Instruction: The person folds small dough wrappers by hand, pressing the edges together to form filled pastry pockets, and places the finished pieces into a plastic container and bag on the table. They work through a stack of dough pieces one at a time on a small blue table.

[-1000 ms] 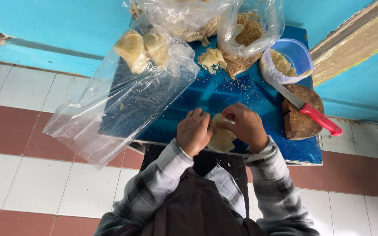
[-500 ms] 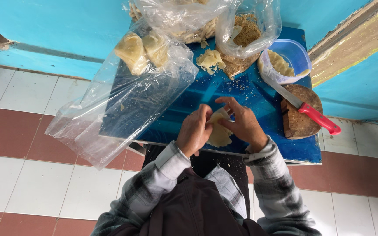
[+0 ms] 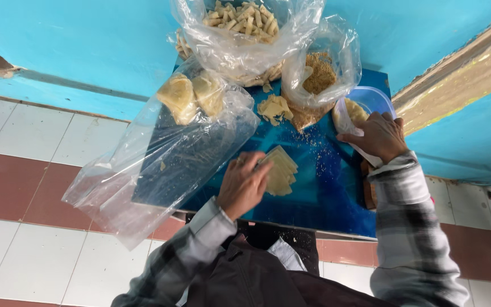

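My left hand [image 3: 244, 185] lies on the blue table top [image 3: 325, 193], its fingers curled over the near edge of a fanned stack of pale square dough sheets [image 3: 281, 170]. My right hand [image 3: 379, 135] is at the right, at the rim of a clear round tub [image 3: 379, 98] with pale filling inside. Its fingertips touch the plastic at the tub's edge, and whether they grip it is unclear. A white knife blade [image 3: 366, 156] shows just under that wrist.
A large clear bag [image 3: 160, 165] holding two dough lumps [image 3: 191, 96] hangs off the table's left side. At the back stand a bag of rolled pieces [image 3: 240, 23] and a bag of brown crumbs [image 3: 319, 74]. Torn dough scraps [image 3: 274, 108] lie between them. A wooden board [image 3: 367, 193] sits at the right.
Both hands were together on the dough sheets. My right hand has left them and moved right and back to the tub. The left hand stays on the stack.
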{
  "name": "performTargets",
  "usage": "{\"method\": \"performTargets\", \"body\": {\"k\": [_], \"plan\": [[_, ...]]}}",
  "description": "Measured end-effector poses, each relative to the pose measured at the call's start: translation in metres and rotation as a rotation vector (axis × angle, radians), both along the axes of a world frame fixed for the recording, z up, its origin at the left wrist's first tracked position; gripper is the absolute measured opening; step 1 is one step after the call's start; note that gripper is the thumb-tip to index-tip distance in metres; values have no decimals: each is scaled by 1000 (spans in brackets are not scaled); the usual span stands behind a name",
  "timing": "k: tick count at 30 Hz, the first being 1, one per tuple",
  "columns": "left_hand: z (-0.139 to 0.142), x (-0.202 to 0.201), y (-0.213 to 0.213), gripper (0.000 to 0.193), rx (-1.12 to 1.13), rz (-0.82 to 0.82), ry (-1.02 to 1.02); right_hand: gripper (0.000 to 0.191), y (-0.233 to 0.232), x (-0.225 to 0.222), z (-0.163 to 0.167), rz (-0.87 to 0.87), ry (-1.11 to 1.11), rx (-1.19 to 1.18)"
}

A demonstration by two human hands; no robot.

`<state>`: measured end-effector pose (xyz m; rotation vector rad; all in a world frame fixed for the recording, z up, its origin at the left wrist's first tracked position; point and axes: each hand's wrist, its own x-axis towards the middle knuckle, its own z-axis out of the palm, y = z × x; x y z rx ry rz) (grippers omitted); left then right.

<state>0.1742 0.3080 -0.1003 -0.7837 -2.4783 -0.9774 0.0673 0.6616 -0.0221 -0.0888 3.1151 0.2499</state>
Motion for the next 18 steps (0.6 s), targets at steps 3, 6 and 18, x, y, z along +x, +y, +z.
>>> {"method": "performTargets", "body": {"k": [3, 6, 18], "plan": [[5, 0, -11, 29, -12, -99, 86, 78, 14, -37, -4, -8, -155, 6], [7, -9, -17, 19, -22, -122, 109, 73, 26, -65, -11, -36, -283, 28], [8, -33, -26, 12, 68, -204, 25, 51, 39, -90, -39, 44, -180, -398]]}}
